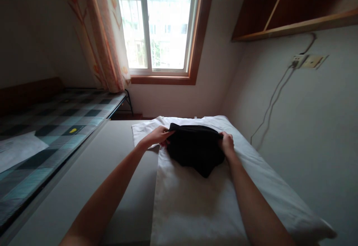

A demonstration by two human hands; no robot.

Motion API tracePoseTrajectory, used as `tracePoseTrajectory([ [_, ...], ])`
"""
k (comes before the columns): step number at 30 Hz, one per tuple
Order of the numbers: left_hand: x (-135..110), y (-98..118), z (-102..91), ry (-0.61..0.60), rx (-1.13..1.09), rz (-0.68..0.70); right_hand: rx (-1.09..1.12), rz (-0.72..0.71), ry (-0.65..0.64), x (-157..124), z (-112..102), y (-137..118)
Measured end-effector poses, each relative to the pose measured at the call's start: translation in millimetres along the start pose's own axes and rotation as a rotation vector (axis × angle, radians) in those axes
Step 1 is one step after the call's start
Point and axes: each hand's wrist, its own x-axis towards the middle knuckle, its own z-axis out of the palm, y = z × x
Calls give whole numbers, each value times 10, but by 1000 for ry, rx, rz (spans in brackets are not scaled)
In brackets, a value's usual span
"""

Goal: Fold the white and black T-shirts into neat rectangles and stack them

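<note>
A black piece of cloth (195, 147), perhaps a garment, is stretched between my two hands above a white sheet (192, 208). My left hand (160, 135) is closed on its upper left corner, thumb on top. At the upper right corner my right hand (227, 144) grips the fabric, its fingertips partly hidden. The upper edge runs nearly straight between the hands, while the lower part hangs in a point toward me. Whether that lower tip touches the sheet I cannot tell.
The white sheet covers part of a grey-white table (128, 190). To the left stands a bed with a checked mattress (84, 108) and a paper (21, 149) on it. A window (167, 26) and curtain (104, 33) are ahead. A cable (270, 108) hangs from the right wall's socket (299, 61).
</note>
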Motion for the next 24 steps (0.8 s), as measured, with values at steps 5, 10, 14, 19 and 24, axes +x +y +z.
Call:
tracePoseTrajectory([
  [5,-33,19,180,-306,-238,-162,-280,-134,125,-126,-80,-120],
  [10,-116,47,380,-312,-361,25,-208,-434,118,-143,-120,-380],
  [14,-138,26,683,-95,-399,126,41,-618,-276,-110,-12,-394],
  [19,-72,-13,865,146,-545,33,353,-439,-338,-77,58,-346],
  [24,11,19,517,3,-776,28,518,-224,-149,-28,-40,-341],
])
